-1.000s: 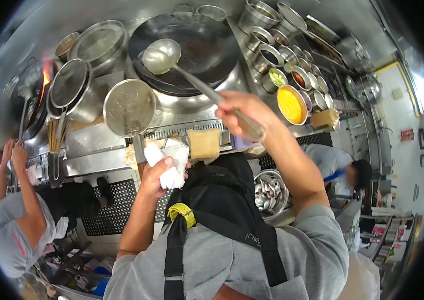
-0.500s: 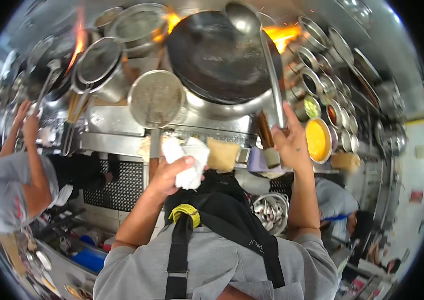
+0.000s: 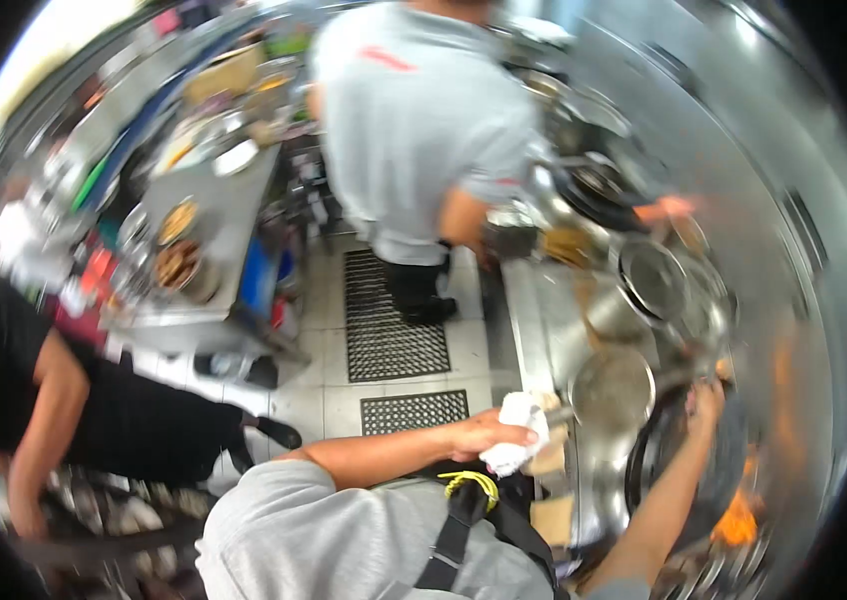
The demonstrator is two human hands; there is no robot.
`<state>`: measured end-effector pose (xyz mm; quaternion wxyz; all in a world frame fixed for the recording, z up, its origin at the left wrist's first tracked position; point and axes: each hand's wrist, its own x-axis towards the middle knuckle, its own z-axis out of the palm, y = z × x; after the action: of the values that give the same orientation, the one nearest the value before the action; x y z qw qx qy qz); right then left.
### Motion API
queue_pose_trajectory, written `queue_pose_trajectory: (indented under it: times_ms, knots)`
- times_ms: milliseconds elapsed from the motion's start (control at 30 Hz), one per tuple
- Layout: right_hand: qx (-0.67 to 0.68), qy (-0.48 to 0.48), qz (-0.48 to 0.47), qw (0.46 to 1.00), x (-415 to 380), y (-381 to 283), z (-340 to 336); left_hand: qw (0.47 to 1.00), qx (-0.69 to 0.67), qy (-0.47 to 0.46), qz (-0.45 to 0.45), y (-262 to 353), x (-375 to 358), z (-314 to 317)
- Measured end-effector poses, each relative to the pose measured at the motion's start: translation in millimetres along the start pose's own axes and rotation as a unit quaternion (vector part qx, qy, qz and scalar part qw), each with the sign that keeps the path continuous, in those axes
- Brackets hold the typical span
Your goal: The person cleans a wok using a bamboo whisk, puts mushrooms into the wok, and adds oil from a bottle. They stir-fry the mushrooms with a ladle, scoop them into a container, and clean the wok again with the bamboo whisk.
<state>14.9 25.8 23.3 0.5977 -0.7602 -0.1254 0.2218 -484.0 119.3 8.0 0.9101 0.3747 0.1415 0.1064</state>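
My left hand point(image 3: 489, 434) is closed on a folded white cloth point(image 3: 519, 436), near the handle of a round strainer point(image 3: 613, 388) that lies on the steel counter. Over the dark wok point(image 3: 722, 450), my right hand point(image 3: 706, 402) is closed round a metal handle, probably the ladle's, whose far end is blurred among the pots. Flames point(image 3: 736, 522) show at the wok's lower edge.
A co-worker in a grey shirt point(image 3: 424, 130) stands at the stove ahead, beside pots and another strainer point(image 3: 653, 278). Another person in black point(image 3: 124, 400) is at the left. A steel table point(image 3: 219, 205) holds bowls of food. Black mats point(image 3: 397, 320) lie on the tiled floor.
The view has swung to the left, bringing the co-worker and steel table closer. My right hand has moved over the wok. The white cloth is still in my left hand.
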Motion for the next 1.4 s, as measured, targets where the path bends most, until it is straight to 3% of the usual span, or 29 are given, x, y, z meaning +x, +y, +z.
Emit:
queue_pose_trajectory:
  times_ms: [33,67,100,133,200,233,333,400,433,500,633,800,867,900,933,1000,1100,1133,1200,1267,1367,1400]
  knots:
    - [-0.015,0.03,0.008,0.999,-6.5,-14.0,14.7,1.0,-0.001,0.006,0.006,6.5,-9.1,-6.6]
    - [0.055,0.016,0.078,0.995,16.0,-10.5,7.2,1.0,0.0,0.001,0.004,11.0,-16.3,-10.5]
    - [0.185,-0.01,0.084,0.979,25.7,-11.0,-1.9,0.998,-0.007,0.037,0.048,19.9,-27.2,-0.9]
    - [0.313,-0.035,0.095,0.944,35.5,-14.2,-11.5,0.998,-0.01,0.034,0.059,23.4,-29.6,-4.2]
    - [0.518,-0.133,0.214,0.818,54.2,-28.8,-42.2,0.997,-0.016,0.023,0.073,24.1,-35.0,-13.6]
    - [0.565,-0.186,0.184,0.783,52.1,-34.1,-49.7,0.998,-0.008,0.017,0.068,22.7,-33.7,-19.5]
    - [0.601,-0.219,0.167,0.75,39.7,-50.0,-87.5,0.997,-0.005,0.0,0.072,26.0,-29.9,-23.2]
    - [0.597,-0.359,0.094,0.711,29.3,-43.2,-118.8,1.0,-0.011,0.0,0.014,16.7,-19.2,-30.0]
    - [0.597,-0.216,0.05,0.771,-21.2,-61.9,-105.7,1.0,-0.012,0.006,-0.002,16.3,-17.1,-27.3]
    - [0.647,-0.21,0.143,0.719,-115.0,-101.9,-90.4,0.999,-0.013,-0.014,-0.026,14.6,-9.5,-19.8]
    - [0.692,-0.25,0.144,0.662,-220.9,-109.2,-73.3,0.989,-0.029,-0.065,-0.132,8.2,10.6,-6.5]
    - [0.546,-0.15,0.149,0.811,-286.2,-60.8,-81.7,0.975,0.037,-0.137,-0.169,-7.0,26.8,25.3]
    - [0.44,-0.044,0.119,0.889,-313.5,-45.9,-78.1,0.971,0.061,-0.154,-0.171,-11.0,29.7,44.1]
    - [0.45,-0.05,0.142,0.88,-326.5,-37.8,-82.5,0.972,0.068,-0.155,-0.164,-15.5,29.5,56.0]
    - [0.394,0.012,0.137,0.909,-340.9,-30.7,-84.0,0.97,0.069,-0.159,-0.171,-21.1,29.8,68.5]
    - [0.336,0.014,0.131,0.933,-370.9,-13.1,-100.1,0.966,0.067,-0.163,-0.188,-35.3,28.3,91.0]
    - [0.086,0.023,0.122,0.988,-426.7,7.4,-117.7,0.948,0.065,-0.2,-0.239,-62.9,31.8,108.4]
    - [-0.03,0.038,0.1,0.994,-447.6,20.2,-118.4,0.941,0.068,-0.211,-0.255,-71.4,30.7,113.0]
    - [-0.107,0.13,-0.044,0.985,-482.7,95.6,-132.6,0.935,0.092,-0.214,-0.269,-82.3,27.7,125.5]
    - [-0.23,0.24,-0.175,0.927,-512.8,145.9,-143.8,0.932,0.106,-0.211,-0.275,-93.7,26.4,137.8]
    - [-0.116,0.251,0.105,0.955,-564.8,198.4,-148.2,0.926,0.095,-0.205,-0.304,-109.1,26.8,146.5]
    - [-0.112,0.28,0.109,0.947,-575.9,209.3,-142.0,0.924,0.105,-0.202,-0.306,-111.5,25.1,152.8]
